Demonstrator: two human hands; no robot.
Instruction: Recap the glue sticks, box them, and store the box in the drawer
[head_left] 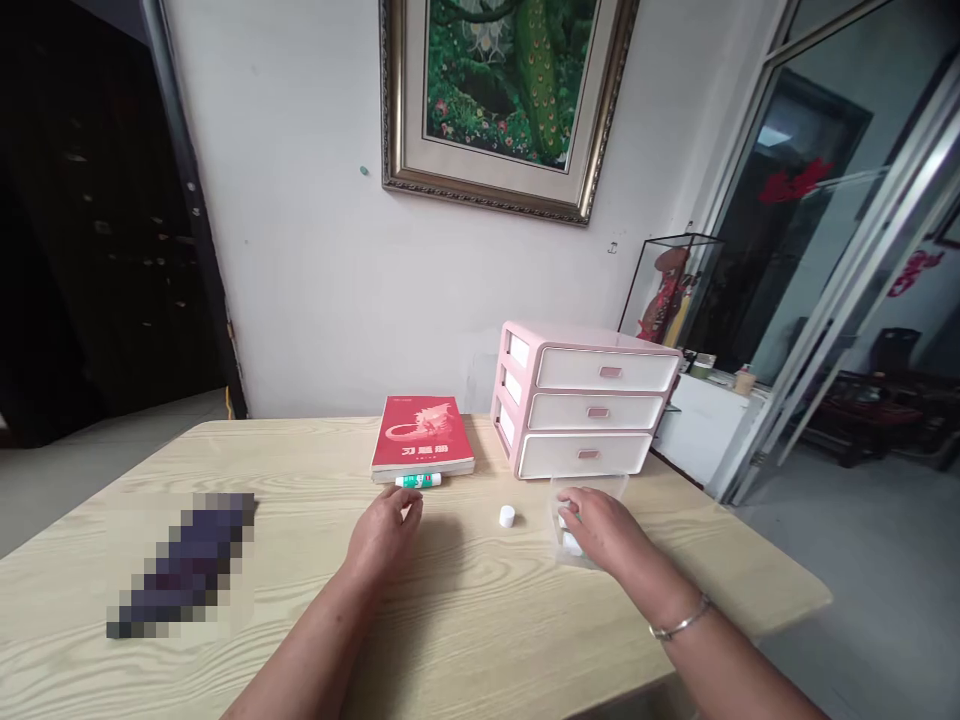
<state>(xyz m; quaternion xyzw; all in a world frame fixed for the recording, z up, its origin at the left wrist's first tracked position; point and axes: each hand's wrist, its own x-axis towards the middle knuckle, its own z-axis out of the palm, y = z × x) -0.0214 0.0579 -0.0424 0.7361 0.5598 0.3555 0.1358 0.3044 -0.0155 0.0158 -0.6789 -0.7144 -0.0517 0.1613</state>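
Observation:
My left hand (386, 530) rests on the wooden table (225, 640) with its fingers curled loosely, just in front of a green and white glue stick (418, 481). A small white cap (507, 516) stands on the table between my hands. My right hand (604, 528) lies over a clear plastic box (585, 500) and its fingers close on something small and white inside it. A red book (424, 436) lies behind the glue stick.
A pink three-drawer organiser (585, 400) stands at the back right of the table, drawers closed. A blurred dark patch (184, 565) lies on the left. A framed painting (502, 95) hangs on the wall; the table's right edge drops off by a glass door.

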